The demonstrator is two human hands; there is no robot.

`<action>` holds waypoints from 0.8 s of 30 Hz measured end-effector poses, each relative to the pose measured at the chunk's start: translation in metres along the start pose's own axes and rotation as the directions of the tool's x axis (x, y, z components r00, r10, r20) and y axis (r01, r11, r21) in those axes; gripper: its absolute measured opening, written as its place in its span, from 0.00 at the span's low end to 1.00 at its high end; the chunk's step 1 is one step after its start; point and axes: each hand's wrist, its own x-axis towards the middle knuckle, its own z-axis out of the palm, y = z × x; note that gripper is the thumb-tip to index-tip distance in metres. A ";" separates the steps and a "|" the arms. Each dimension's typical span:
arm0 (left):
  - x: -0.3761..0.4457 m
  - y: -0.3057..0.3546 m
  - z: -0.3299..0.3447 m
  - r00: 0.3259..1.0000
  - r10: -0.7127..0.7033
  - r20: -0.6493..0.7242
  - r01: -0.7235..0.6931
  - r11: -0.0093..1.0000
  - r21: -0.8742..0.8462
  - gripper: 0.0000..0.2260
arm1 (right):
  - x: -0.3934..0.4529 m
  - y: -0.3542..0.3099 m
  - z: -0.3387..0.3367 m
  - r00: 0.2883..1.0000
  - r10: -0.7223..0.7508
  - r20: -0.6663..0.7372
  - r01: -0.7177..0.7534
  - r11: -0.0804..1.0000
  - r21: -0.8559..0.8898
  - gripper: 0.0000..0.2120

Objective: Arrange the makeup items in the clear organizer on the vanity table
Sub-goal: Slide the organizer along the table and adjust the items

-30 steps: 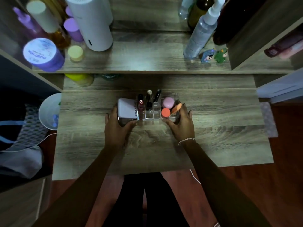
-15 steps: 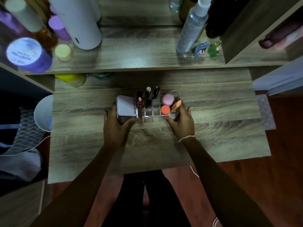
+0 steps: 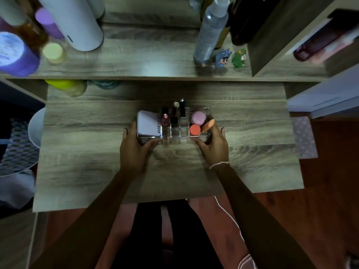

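Note:
The clear organizer point(image 3: 175, 138) stands in the middle of the wooden vanity table point(image 3: 252, 152). A white compact point(image 3: 148, 124) fills its left compartment. Dark tubes and lipsticks point(image 3: 175, 113) stand upright in the middle slots. A pink round jar point(image 3: 198, 117), an orange round jar point(image 3: 195, 129) and an orange sponge point(image 3: 208, 125) lie in the right compartment. My left hand point(image 3: 134, 150) grips the organizer's left end and my right hand point(image 3: 214, 146) grips its right end.
On the raised shelf point(image 3: 145, 61) behind stand a white cylinder point(image 3: 75, 22), a purple-lidded jar point(image 3: 13, 55), a small yellow cap point(image 3: 52, 52), a clear spray bottle point(image 3: 209, 33) and two small figurines point(image 3: 231, 57). A white bowl point(image 3: 36, 129) sits left of the table.
The view shifted slightly, so the shelf and table sit lower in frame. Both hands stay on the organizer's ends, which has hardly moved on the table.

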 end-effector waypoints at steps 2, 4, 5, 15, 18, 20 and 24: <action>-0.002 0.006 0.007 1.000 0.010 0.003 -0.010 1.000 -0.010 0.39 | 0.001 0.005 -0.006 1.000 0.002 0.001 -0.002 1.000 -0.003 0.41; -0.004 0.011 0.012 1.000 0.011 0.006 -0.011 1.000 -0.016 0.39 | 0.002 0.010 -0.012 1.000 0.001 0.001 -0.001 1.000 -0.002 0.41; -0.006 0.014 0.017 1.000 0.014 0.008 -0.014 1.000 -0.017 0.39 | 0.002 0.014 -0.016 1.000 -0.001 -0.004 0.001 1.000 -0.002 0.40; -0.014 0.042 0.051 0.997 0.069 0.022 -0.069 0.998 -0.001 0.39 | 0.003 0.048 -0.049 0.999 0.021 -0.043 -0.021 1.000 -0.008 0.38; -0.016 0.051 0.063 0.997 0.074 0.025 -0.074 0.997 0.004 0.38 | 0.001 0.058 -0.060 0.998 0.018 -0.056 -0.019 1.000 -0.010 0.38; -0.017 0.056 0.072 0.996 0.080 0.040 -0.080 0.997 -0.001 0.38 | 0.002 0.065 -0.067 0.998 0.026 -0.062 -0.026 1.000 0.000 0.37; -0.019 0.068 0.089 0.996 0.074 0.058 -0.074 0.997 -0.010 0.38 | 0.006 0.079 -0.083 0.998 0.038 -0.046 -0.038 0.999 -0.010 0.37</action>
